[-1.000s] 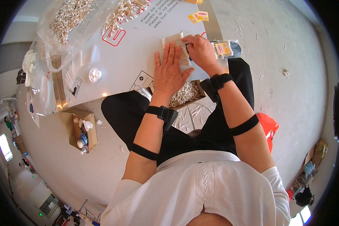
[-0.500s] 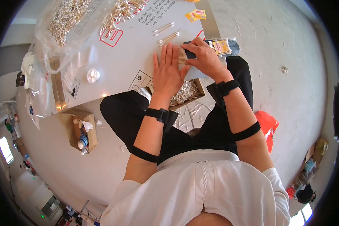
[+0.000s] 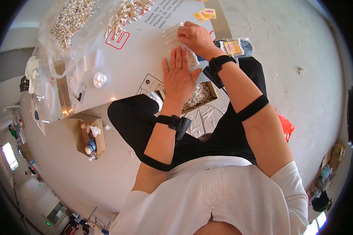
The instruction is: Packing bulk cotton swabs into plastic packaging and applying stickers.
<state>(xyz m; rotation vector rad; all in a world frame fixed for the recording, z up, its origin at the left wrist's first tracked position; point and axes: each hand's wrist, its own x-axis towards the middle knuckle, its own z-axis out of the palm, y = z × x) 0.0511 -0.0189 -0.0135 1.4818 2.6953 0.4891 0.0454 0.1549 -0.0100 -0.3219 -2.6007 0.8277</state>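
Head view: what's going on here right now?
A person's left hand lies flat at one end of a row of cotton swabs. The right hand is at some loose swabs beyond it; whether it pinches any is unclear. A pack with a yellow label lies to the right.

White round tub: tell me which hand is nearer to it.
Left. The left hand is to the right of the white tub; the right hand is farther right and higher in the picture.

pale tabletop (image 3: 125, 64) | swab row (image 3: 193, 58) | swab heap (image 3: 128, 13) | swab-filled clear bag (image 3: 73, 23) | white tub (image 3: 100, 80) | yellow cards (image 3: 209, 13)
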